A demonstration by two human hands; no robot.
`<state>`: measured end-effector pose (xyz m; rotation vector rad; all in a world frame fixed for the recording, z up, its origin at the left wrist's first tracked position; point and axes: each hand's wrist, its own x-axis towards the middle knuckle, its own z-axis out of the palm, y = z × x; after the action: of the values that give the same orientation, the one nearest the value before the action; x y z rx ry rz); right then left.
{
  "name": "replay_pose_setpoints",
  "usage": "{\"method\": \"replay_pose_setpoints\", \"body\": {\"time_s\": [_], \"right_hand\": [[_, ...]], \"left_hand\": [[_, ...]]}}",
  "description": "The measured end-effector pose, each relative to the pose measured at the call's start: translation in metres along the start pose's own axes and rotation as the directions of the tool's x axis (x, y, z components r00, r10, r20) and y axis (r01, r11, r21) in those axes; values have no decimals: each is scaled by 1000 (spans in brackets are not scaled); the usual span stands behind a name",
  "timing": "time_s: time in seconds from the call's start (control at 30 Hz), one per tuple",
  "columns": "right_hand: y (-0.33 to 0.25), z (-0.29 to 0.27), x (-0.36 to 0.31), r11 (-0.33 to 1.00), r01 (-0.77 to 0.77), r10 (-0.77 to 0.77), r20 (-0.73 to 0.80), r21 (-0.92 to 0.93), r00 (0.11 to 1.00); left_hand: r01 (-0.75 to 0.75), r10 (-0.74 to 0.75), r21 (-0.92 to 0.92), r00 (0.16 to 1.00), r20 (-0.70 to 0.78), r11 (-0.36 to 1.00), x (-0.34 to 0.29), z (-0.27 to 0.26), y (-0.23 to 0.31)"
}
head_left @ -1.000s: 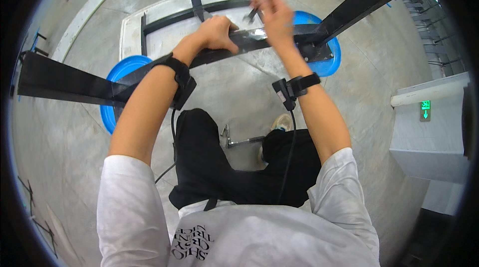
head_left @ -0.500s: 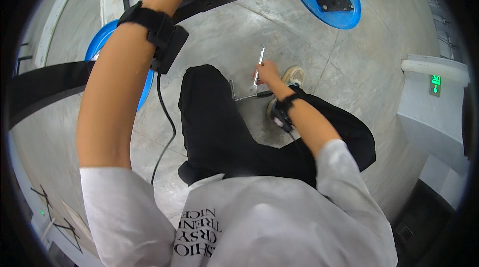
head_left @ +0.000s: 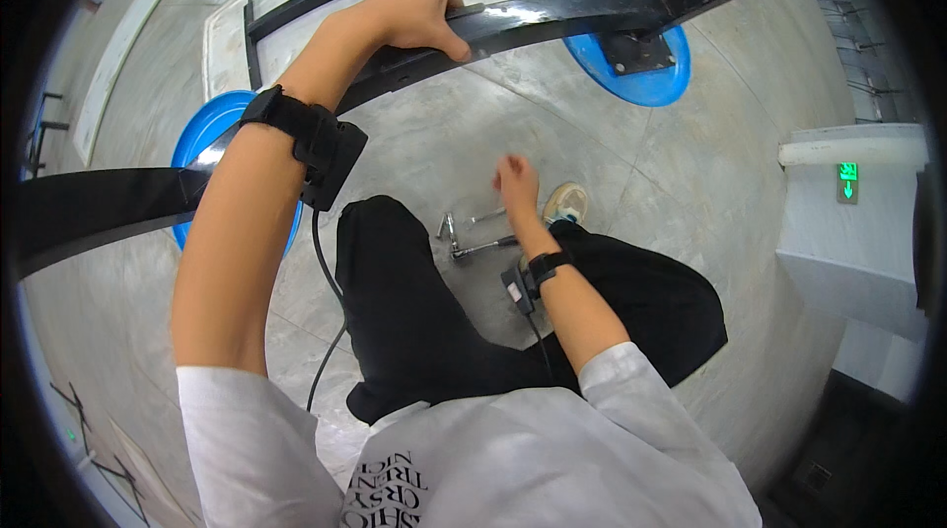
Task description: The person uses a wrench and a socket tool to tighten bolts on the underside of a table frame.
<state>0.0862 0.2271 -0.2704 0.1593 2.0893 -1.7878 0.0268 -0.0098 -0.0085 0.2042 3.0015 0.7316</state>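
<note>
At upper centre the left hand (head_left: pixel 419 10) clasps a black beam (head_left: pixel 562 11), while mid-frame the right hand (head_left: pixel 517 185), whose closure I cannot tell, hovers near a wrench (head_left: pixel 477 250).

White short-sleeved shirt (head_left: pixel 572 459), black lettering (head_left: pixel 392 491) at lower left-centre — black trousers (head_left: pixel 395 301), pale shoe (head_left: pixel 565 203) — black wristbands (head_left: pixel 271 110), boxy modules (head_left: pixel 337 165), cables (head_left: pixel 321 260).

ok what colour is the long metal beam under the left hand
Black; the long metal beam shows best in the head view.
</note>
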Motion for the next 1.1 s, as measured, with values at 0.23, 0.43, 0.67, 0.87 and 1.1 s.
{"method": "replay_pose_setpoints", "body": {"time_s": [0.23, 0.43, 0.67, 0.87, 1.1], "right_hand": [[-155, 23, -6, 781, 30, -215, 223, 624, 951], [-160, 42, 3, 733, 36, -253, 223, 679, 941], [-160, 52, 14, 771, 125, -257, 126, 624, 958], [-164, 46, 17, 858, 194, -251, 59, 475, 966], [-219, 19, 9, 707, 686, -705, -242, -174, 666]], "left_hand": [[-18, 17, 48, 1000, 14, 999, 10, 5, 7], [6, -7, 19, 998, 70, 1000, 7, -2, 11], [17, -19, 39, 998, 52, 999, 9, -1, 5], [-15, 14, 27, 999, 44, 1000, 15, -2, 3], [-9, 9, 18, 999, 37, 1000, 12, -2, 1]]}}
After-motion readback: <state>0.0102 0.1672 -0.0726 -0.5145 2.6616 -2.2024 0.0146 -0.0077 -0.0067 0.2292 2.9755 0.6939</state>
